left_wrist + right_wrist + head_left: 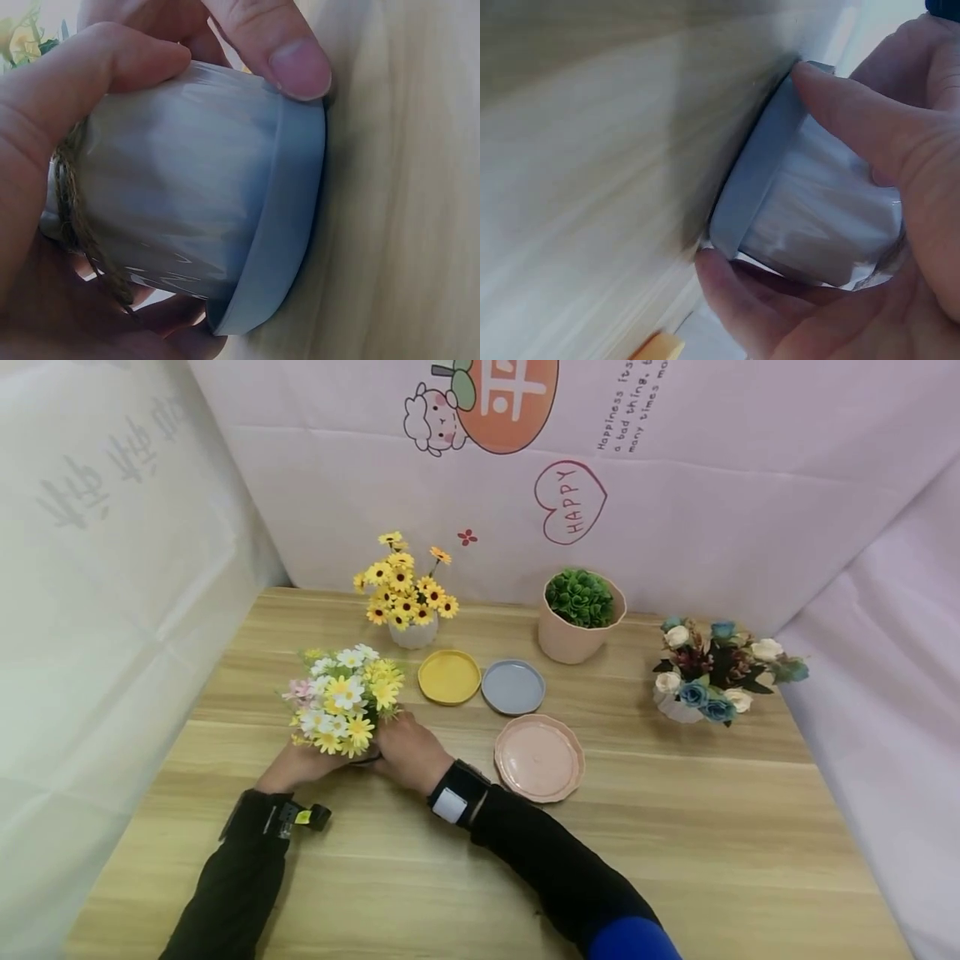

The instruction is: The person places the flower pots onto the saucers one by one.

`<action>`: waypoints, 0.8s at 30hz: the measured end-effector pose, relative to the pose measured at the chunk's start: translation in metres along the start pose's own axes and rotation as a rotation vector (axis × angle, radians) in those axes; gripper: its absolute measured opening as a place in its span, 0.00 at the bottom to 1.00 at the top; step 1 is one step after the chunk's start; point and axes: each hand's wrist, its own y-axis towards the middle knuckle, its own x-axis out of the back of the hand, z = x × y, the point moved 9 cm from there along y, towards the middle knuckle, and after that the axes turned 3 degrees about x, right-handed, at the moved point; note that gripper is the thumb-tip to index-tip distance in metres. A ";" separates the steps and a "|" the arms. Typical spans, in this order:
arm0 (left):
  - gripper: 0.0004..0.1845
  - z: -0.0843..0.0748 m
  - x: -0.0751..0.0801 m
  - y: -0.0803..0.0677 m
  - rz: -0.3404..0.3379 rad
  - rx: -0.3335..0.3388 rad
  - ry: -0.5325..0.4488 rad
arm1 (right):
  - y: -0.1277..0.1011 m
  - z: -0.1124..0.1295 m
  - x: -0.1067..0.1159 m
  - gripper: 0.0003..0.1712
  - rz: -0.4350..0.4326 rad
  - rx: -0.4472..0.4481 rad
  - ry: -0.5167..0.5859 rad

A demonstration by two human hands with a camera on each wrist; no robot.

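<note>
A white ribbed flower pot [172,172] with twine round it bears yellow, white and pink daisies [341,702], at the left of the table in the head view. My left hand [303,766] grips this pot, thumb and fingers on opposite sides. Under its base sits a blue-grey saucer [754,169], close against the wooden table. The thumb and fingers of my right hand [412,750] grip the saucer at opposite sides of its rim. From the head camera, the flowers and hands hide most of the pot and this saucer.
Yellow [450,677], grey-blue [513,687] and pink [540,760] saucers lie right of my hands. Behind stand potted yellow flowers [405,593] and a pink pot [573,643] of green leaves. A rose pot [678,706] stands at the right. A printed cloth [675,527] hangs behind the table.
</note>
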 end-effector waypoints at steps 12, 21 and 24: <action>0.49 0.033 0.035 -0.003 -0.035 0.127 -0.038 | 0.044 0.017 -0.002 0.17 0.028 -0.030 -0.049; 0.50 0.041 0.057 0.007 -0.042 0.104 -0.054 | 0.069 0.021 -0.002 0.27 0.018 -0.118 -0.026; 0.51 0.041 0.063 0.014 -0.042 0.094 -0.061 | 0.077 0.020 -0.002 0.29 0.017 -0.145 -0.025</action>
